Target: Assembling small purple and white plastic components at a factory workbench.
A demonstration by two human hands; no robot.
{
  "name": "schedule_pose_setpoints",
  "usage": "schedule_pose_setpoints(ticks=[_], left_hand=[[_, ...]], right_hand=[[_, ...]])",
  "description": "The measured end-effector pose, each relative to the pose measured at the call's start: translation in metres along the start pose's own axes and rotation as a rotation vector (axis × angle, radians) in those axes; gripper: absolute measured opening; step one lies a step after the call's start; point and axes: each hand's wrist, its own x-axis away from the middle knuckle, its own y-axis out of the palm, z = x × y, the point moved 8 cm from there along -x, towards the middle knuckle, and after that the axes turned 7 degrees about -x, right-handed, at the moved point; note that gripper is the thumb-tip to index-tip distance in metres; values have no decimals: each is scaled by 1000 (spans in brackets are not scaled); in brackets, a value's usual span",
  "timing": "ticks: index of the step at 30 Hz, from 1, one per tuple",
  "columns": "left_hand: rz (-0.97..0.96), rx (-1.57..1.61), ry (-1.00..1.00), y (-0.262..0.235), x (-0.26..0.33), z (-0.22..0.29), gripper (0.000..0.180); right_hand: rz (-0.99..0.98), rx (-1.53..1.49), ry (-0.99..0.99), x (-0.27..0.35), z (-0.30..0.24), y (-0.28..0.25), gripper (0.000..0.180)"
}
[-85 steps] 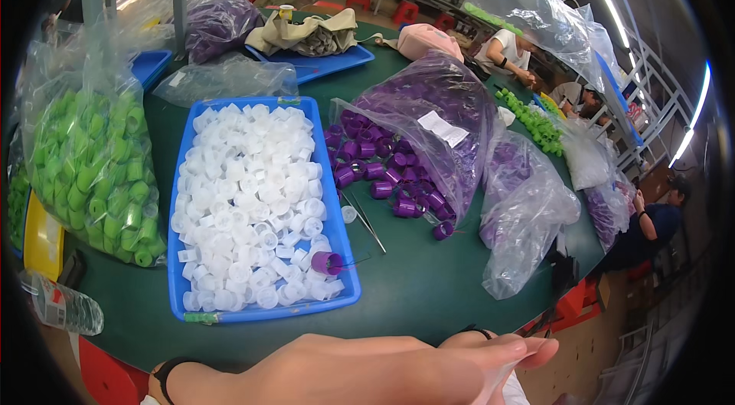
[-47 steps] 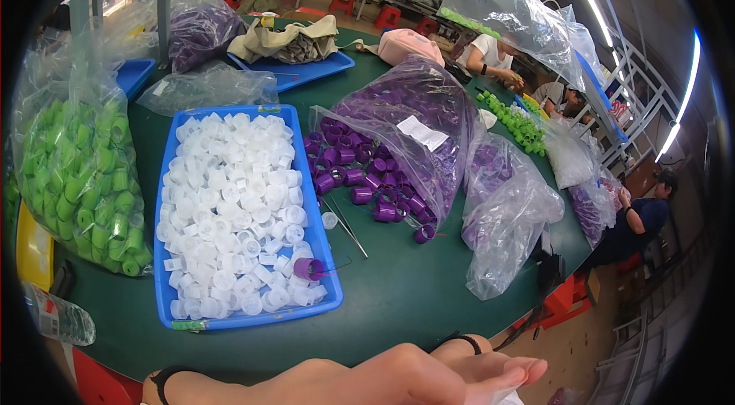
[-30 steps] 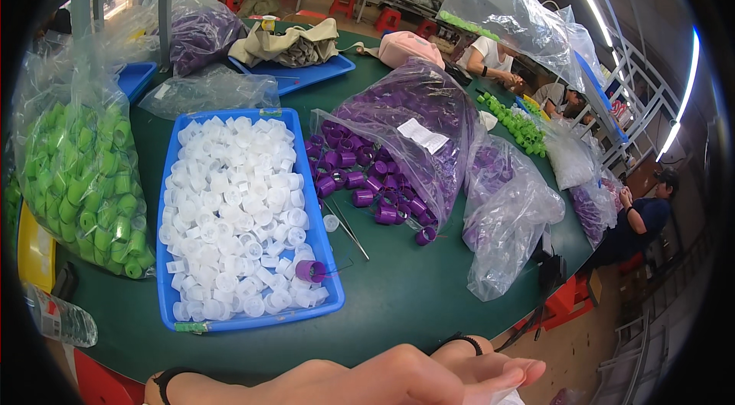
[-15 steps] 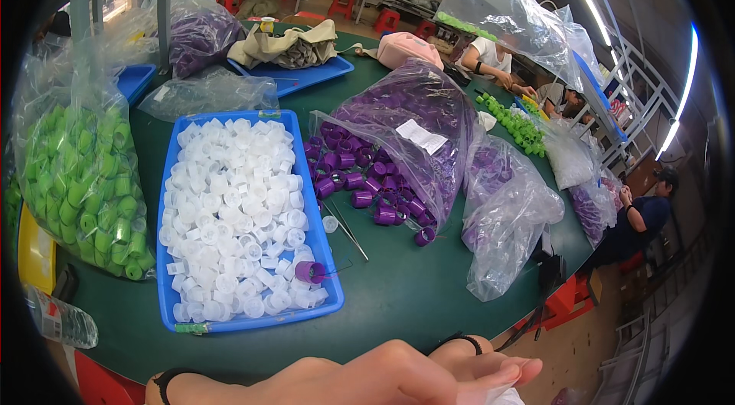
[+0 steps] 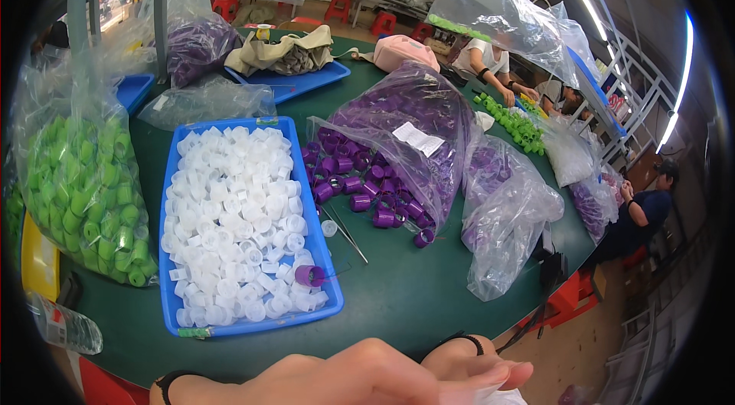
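My left hand (image 5: pixel 360 374) lies along the lower edge, reaching right from a wrist with a black band, fingers pressed together. Behind its fingertips shows part of my right hand (image 5: pixel 453 357), also with a black wristband. A scrap of something white (image 5: pixel 498 397) sits under the fingers at the frame edge; what it is cannot be told. Beyond the hands, on the green table (image 5: pixel 398 305), stands a blue tray (image 5: pixel 164 252) heaped with white caps (image 5: pixel 230 206) and one purple cap (image 5: pixel 310 275). An open clear bag (image 5: pixel 413 122) spills purple caps (image 5: pixel 360 198) beside it.
A bag of green caps (image 5: pixel 84 183) stands left of the tray, a plastic bottle (image 5: pixel 65 324) below it. A thin metal pick (image 5: pixel 344 230) and a loose white cap (image 5: pixel 329 228) lie by the tray. More clear bags (image 5: pixel 505 213) fill the right. Other people (image 5: pixel 490 60) work at the far side.
My hands have stayed at the lower edge, sinking slightly in the picture. The view has shifted a little; the tray, bags and caps have not moved on the table.
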Motion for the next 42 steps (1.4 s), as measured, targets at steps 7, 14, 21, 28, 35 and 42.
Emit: schedule_pose_setpoints(ticks=[7,14,21,28,35,42], left_hand=[[52,-39,-2,-7,5,4,22],[67,-101,19,-10,9,7,22],[136,-52,-30,-10,10,7,21],[200,32,-144,-8,6,6,18],[42,0,-370,-14,4,-14,20],[159,53,-299,-10,6,1,18]], right_hand=[[91,27,-21,16,18,-3,107],[74,354,185,10,2,-16,103],[576,89,365,29,2,-16,97],[360,111,267,19,2,-17,97],[383,79,201,21,-4,-12,94],[353,350,-48,13,-21,-20,91]])
